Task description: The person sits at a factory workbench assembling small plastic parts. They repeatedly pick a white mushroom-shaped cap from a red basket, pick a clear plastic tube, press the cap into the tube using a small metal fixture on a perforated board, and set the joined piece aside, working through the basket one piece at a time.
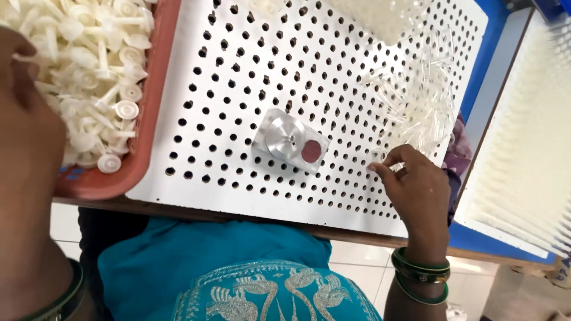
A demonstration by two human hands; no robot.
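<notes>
White metal fills most of the head view: a perforated plate (238, 89) lies tilted across our bench (357, 235), its rows of round holes running from the red tray on one side to the blue edge on the other. Our right hand (416, 190) rests on the lower right part of this plate, fingers (389, 163) curled close together with the tips drawn narrow, reaching into the near edge of a loose heap of clear plastic tubes (422, 107); we cannot tell whether a tube is already pinched between the fingertips. Green bangles (419, 276) circle that wrist. Near the middle of the plate, just left of the right hand and apart from it, sits a small square metal block (290, 141) with a raised round boss and a dark red disc at one corner. Our left hand (21, 77) shows only as a blurred shape at the far left, lying over the red tray (148, 119), which is piled with small white plastic caps (95, 65); its fingers are out of sight, so we cannot tell how it is held. At the far right, beyond the blue strip, stands a white rack (523, 160) packed with pale upright pieces in dense rows. Below the bench edge we see a teal garment (226, 261) with silver embroidery.
</notes>
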